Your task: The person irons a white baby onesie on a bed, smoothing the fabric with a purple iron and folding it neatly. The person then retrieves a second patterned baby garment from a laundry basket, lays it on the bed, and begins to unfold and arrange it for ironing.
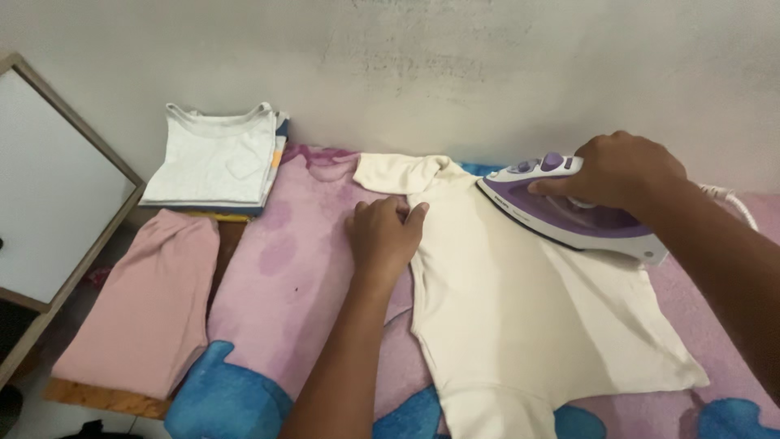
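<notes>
Currently my right hand (626, 171) grips the purple-white iron (561, 213) on the cream shirt (520, 309); my left hand (383, 236), fingers curled, pins the shirt's edge.

plain grey-white wall (487, 73) behind, scuffed; white cabinet panel (49, 187) with wooden frame at left, in soft even light.

Cream shirt (528, 317) spread flat on a pink and blue blanket (284, 276). Right hand (630, 171) wrapped around the handle of a purple and white iron (569, 213), soleplate down on the shirt near the collar. Left hand (383, 234) pressed on the shirt's edge, fingers curled. Folded white shirts (218, 158) stacked at the wall; folded pink garment (142, 305) just in front of them. White panel with wooden frame (49, 187) at far left.
</notes>
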